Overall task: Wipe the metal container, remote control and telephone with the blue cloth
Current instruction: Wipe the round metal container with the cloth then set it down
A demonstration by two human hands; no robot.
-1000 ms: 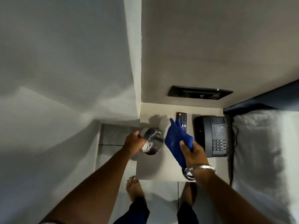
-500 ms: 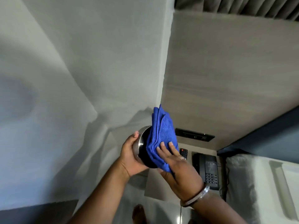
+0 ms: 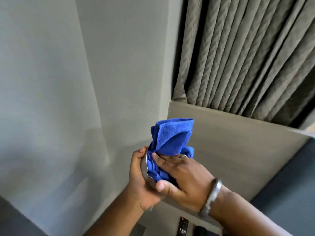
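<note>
The left hand [image 3: 142, 183] is cupped around the round shiny metal container [image 3: 145, 169], holding it up in the air by its back and rim; only a thin curved silver edge of it shows between the two hands. The right hand [image 3: 180, 176] has its fingers [image 3: 160, 159] pressed flat on the soft blue cloth [image 3: 170, 138], pushing it into the open side of the container; its thumb sits on the lower rim, touching the left hand's palm. The cloth is bunched up; its top folds stick up above both hands. A silver metal bangle [image 3: 212, 195] goes around the right wrist. Below the hands, well apart from them, the long black remote control [image 3: 182, 226] lies flat at the bottom edge; just right of it is a dark thing, too cut off to tell. Far behind the hands stands a plain grey wall [image 3: 68, 82]; up to the right hang grey pleated curtains [image 3: 247, 57].
</note>
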